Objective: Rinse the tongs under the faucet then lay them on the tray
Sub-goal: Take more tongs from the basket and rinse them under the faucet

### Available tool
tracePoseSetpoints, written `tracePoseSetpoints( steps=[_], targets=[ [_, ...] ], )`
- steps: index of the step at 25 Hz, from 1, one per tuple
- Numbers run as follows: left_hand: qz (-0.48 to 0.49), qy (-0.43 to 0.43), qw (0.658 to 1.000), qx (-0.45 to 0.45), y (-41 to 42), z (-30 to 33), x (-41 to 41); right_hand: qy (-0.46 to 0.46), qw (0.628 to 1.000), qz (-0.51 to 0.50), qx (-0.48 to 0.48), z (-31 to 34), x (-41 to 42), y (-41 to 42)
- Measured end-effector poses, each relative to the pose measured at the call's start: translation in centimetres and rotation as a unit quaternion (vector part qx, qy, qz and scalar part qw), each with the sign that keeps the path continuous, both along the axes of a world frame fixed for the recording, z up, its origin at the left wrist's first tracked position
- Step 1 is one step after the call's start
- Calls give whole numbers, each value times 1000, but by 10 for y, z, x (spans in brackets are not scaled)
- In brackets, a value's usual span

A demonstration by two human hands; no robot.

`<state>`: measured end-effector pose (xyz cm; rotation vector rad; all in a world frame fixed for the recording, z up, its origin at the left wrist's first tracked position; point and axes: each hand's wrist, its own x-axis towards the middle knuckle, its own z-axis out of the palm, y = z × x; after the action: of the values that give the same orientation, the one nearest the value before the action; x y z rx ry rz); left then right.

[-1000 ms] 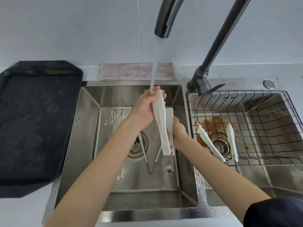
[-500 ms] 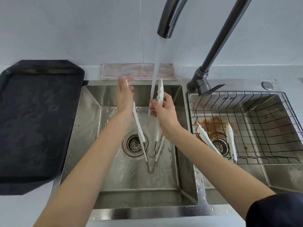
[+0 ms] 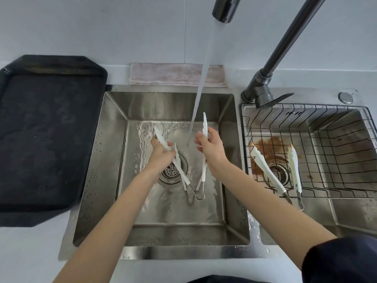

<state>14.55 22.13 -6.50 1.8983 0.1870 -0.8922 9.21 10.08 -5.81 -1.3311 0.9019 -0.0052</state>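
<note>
Over the left sink basin [image 3: 114, 160], my left hand [image 3: 161, 154] grasps one pair of white tongs [image 3: 179, 168] and my right hand [image 3: 211, 148] grasps a second pair [image 3: 204, 127], the faucet [image 3: 222, 11] stream falling between them. The black tray [image 3: 51, 129] lies on the counter's left edge. A third, stained pair [image 3: 267, 172] lies in the wire basket [image 3: 336, 156] in the right basin.

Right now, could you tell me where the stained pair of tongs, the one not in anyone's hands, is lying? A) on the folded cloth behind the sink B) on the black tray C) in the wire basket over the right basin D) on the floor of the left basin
C: the stained tongs lie in the wire basket over the right basin, their brown-tipped ends near the brown stain, while the black tray holds no tongs.
</note>
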Motion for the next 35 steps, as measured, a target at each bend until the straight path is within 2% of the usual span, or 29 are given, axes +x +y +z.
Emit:
tracePoseSetpoints(
  steps=[9,16,20,25,28,32,35],
  targets=[
    [-29,60,996,53,12,-62,-33,233,972,36,-12,-86,-47,-3],
    [-21,102,992,72,9,-88,-41,298,947,97,-64,-94,-49,-4],
    [-27,99,991,90,9,-92,-40,307,943,114,-56,-102,-47,-1],
    [14,121,989,80,15,-95,-33,304,943,125,-57,-98,-45,-5],
    [3,111,990,86,14,-79,-29,303,941,140,-48,-90,-43,-9],
    [-93,51,988,108,11,-47,-26,253,957,140,-37,-64,-40,-13],
    [-198,-16,971,136,5,-21,-27,228,948,200,-95,-38,-42,-14]
  ],
)
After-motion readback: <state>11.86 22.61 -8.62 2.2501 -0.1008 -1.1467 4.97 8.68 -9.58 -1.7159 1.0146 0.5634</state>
